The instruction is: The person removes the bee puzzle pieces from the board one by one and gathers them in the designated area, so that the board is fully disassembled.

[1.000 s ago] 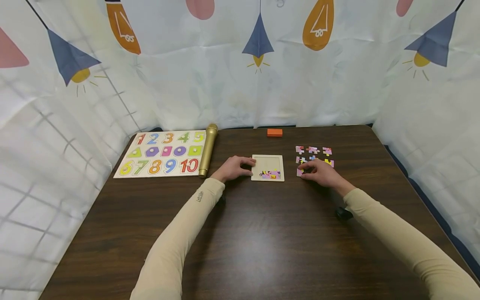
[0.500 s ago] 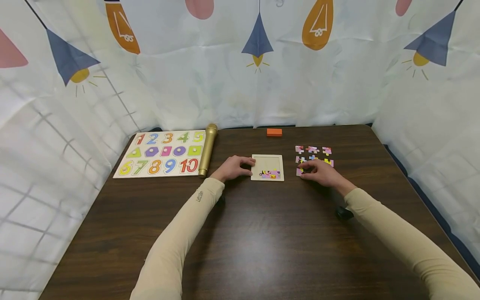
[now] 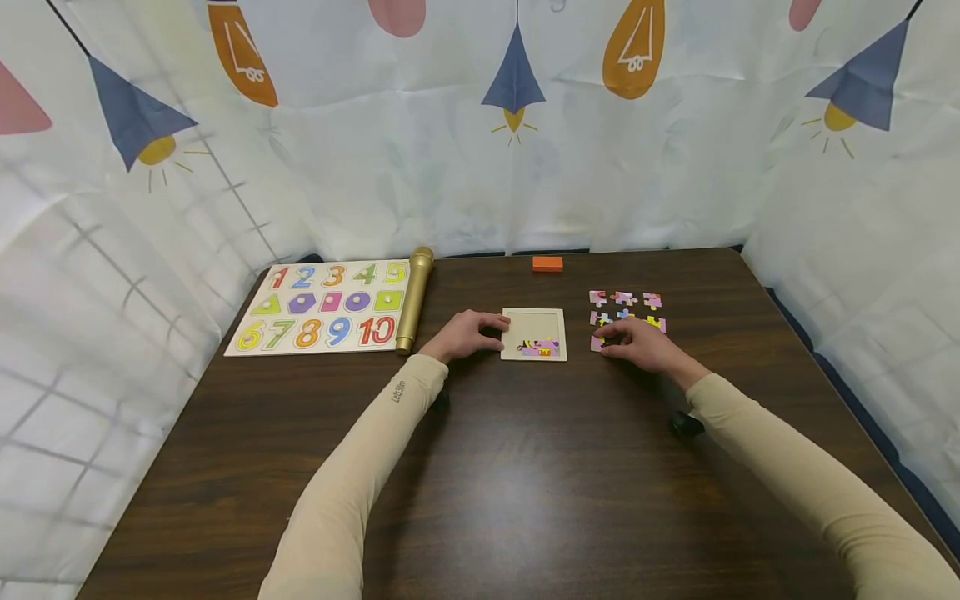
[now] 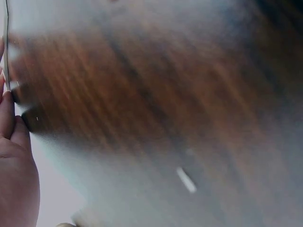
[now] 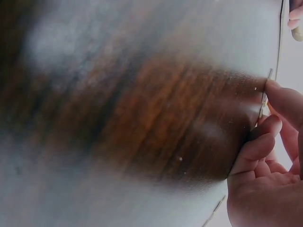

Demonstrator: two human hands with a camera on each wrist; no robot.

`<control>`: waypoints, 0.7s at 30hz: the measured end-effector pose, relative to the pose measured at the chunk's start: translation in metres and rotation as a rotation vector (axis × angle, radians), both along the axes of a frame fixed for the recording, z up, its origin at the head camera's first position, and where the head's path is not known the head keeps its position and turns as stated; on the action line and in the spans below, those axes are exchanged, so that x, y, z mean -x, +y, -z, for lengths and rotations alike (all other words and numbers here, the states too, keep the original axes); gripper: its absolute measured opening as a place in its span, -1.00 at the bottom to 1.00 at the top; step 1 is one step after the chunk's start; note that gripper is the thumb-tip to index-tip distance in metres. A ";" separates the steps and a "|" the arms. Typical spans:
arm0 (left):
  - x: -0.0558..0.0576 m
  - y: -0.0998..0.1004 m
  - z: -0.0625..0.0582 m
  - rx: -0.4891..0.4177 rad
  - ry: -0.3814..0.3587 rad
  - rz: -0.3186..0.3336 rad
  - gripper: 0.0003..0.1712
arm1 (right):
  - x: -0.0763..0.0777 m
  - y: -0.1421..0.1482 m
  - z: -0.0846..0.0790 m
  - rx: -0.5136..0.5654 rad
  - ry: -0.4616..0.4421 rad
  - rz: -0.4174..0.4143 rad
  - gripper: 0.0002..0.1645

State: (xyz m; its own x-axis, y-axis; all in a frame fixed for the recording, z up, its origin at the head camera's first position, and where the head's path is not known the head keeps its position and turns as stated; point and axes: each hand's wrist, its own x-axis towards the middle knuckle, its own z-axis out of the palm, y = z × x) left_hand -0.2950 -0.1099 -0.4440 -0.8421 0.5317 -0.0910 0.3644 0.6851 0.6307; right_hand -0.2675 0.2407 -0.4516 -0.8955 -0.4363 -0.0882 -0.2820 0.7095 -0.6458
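Observation:
A square, light wooden puzzle tray (image 3: 534, 325) lies mid-table in the head view, with joined pink and yellow pieces (image 3: 543, 347) along the lower right of its recess. My left hand (image 3: 463, 335) rests at the tray's left edge, fingertips and thumb against the rim. In the left wrist view the fingers (image 4: 7, 113) meet the tray's thin edge. To the right of the tray, my right hand (image 3: 643, 345) pinches a pink jigsaw piece (image 3: 597, 343) between thumb and fingertips, low at the tabletop. Behind it lie several other jigsaw pieces (image 3: 624, 297), partly covered by the hand.
At the back left lies a number-and-shape board (image 3: 322, 310), with a gold microphone-shaped tube (image 3: 415, 300) along its right side. An orange block (image 3: 547, 264) sits near the far edge of the dark wooden table (image 3: 510, 475). A printed curtain (image 3: 450, 183) hangs behind the table.

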 end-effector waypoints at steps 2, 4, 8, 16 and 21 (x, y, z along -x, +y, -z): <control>0.000 0.000 0.000 0.001 0.000 0.002 -0.53 | 0.000 0.000 0.000 0.002 0.003 -0.002 -0.64; 0.000 0.000 0.000 0.004 0.002 0.002 -0.53 | -0.001 0.001 0.001 0.005 0.009 -0.004 -0.64; 0.002 0.001 0.002 0.005 0.003 0.000 -0.53 | -0.001 0.000 0.001 0.009 0.017 -0.008 -0.64; 0.001 0.000 0.001 -0.002 -0.002 -0.006 -0.54 | 0.000 0.001 0.001 -0.012 0.029 -0.003 -0.64; 0.000 0.001 0.000 0.005 0.001 -0.006 -0.54 | 0.000 0.000 0.001 -0.011 0.016 0.004 -0.63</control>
